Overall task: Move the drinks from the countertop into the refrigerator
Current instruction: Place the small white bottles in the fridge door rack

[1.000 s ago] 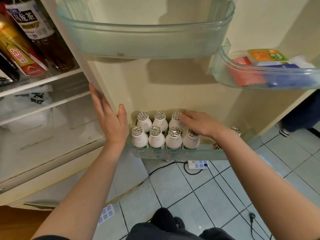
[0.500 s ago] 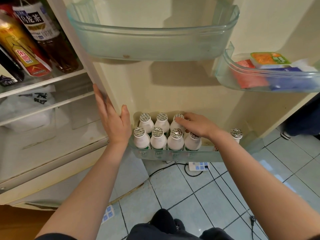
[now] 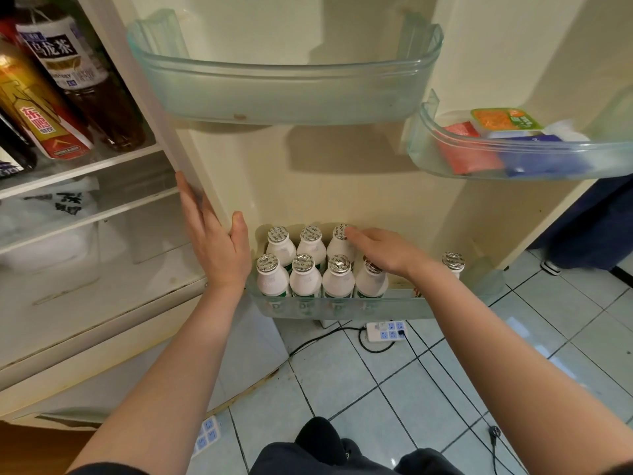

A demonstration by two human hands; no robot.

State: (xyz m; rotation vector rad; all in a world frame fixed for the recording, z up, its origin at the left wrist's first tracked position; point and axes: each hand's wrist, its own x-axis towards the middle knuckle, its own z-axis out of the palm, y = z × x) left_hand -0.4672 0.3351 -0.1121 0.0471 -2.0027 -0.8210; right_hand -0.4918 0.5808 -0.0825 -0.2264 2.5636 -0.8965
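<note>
Several small white drink bottles (image 3: 305, 282) with foil caps stand in two rows in the lowest clear door bin (image 3: 342, 308) of the open refrigerator. One more capped bottle (image 3: 452, 260) stands apart at the bin's right end. My right hand (image 3: 383, 252) lies palm down over the right side of the group, fingers fairly straight, fingertips touching the cap of the back row's third bottle. What is under its palm is hidden. My left hand (image 3: 215, 245) rests flat against the door's inner edge, just left of the bin.
An upper door bin (image 3: 284, 87) holds nothing visible. A right-hand bin (image 3: 513, 162) holds packets and a small tub. Large tea bottles (image 3: 68, 63) stand on the fridge shelf; a plastic bag (image 3: 51, 207) lies below. A power strip (image 3: 385, 332) and cables lie on the tiled floor.
My right hand has slid a little towards the back of the bin, its fingers straightening over the caps. My left hand stays on the door edge.
</note>
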